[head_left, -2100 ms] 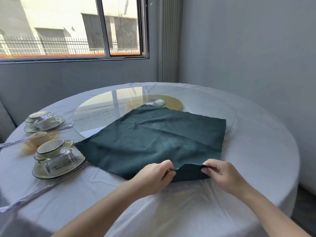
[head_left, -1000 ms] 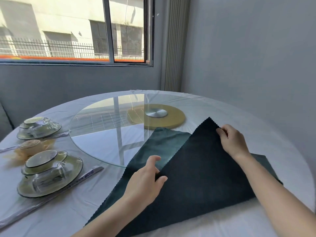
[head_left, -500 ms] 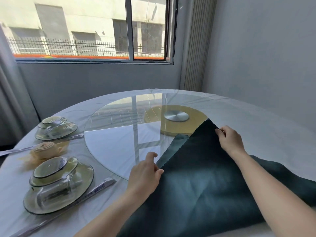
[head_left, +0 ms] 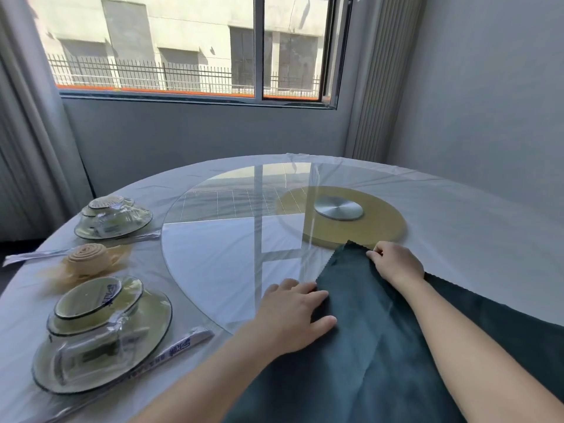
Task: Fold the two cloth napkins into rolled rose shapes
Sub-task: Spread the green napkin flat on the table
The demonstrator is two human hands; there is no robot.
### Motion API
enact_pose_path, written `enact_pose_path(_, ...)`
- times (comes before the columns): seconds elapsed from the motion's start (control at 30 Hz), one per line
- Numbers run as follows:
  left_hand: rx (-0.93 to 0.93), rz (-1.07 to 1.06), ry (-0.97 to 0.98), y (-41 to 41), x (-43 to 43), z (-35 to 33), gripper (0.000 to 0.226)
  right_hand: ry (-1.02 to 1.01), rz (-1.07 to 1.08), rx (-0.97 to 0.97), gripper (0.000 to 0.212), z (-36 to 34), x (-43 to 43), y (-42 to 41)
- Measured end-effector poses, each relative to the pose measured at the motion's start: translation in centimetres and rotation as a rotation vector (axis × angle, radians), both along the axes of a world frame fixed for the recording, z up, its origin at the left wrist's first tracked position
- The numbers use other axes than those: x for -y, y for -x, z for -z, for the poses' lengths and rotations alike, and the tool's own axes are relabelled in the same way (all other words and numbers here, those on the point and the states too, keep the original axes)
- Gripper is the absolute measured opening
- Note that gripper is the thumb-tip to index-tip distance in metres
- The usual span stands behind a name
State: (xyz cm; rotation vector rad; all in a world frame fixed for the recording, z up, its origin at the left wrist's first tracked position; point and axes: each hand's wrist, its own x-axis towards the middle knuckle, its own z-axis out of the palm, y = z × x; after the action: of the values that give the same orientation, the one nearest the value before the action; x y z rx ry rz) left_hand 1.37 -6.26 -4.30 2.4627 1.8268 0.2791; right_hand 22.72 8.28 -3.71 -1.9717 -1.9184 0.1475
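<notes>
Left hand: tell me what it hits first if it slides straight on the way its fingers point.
Likely the right forearm. The left hand lies flat on the dark green cloth napkin, fingers pointing across it toward that arm; depth is unclear.

The round white table (head_left: 457,209) holds a glass turntable (head_left: 219,264), two wrapped dish sets (head_left: 100,340), a beige napkin rose (head_left: 88,257) and a green napkin (head_left: 366,346).
</notes>
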Motion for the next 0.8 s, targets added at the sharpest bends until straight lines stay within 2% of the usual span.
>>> enact_pose_path(0.13, -0.004, 0.017, 0.001, 0.6, -0.4, 0.4, 0.055, -0.133, -0.044, 0.181, 0.027, 0.6, -0.4, 0.5)
enact_pose_path(0.27, 0.031, 0.016, 0.014, 0.9, -0.3, 1.0, 0.054, -0.179, -0.007, 0.163, 0.037, 0.8, -0.4, 0.4)
enact_pose_path(0.37, 0.050, 0.001, 0.024, 0.9, -0.2, 1.1, 0.063, -0.232, -0.057, 0.105, 0.044, 0.6, 0.4, 0.7)
enact_pose_path(0.43, 0.057, -0.001, 0.020, 0.9, -0.2, 1.2, 0.064, -0.166, -0.144, 0.073, 0.049, 0.5, 1.4, 1.4)
enact_pose_path(0.53, 0.058, 0.000, 0.029, 0.9, -0.2, 1.1, 0.055, -0.011, -0.250, 0.225, 0.057, 1.0, 2.7, 2.1)
enact_pose_path(0.6, 0.057, -0.012, 0.056, 0.9, -0.2, 1.0, 0.051, 0.047, -0.270, 0.215, 0.060, 1.0, 3.1, 2.0)
enact_pose_path(0.8, 0.036, -0.019, 0.080, 0.7, -0.2, 0.8, 0.050, 0.053, -0.358, 0.141, 0.063, 0.1, 7.3, -0.2)
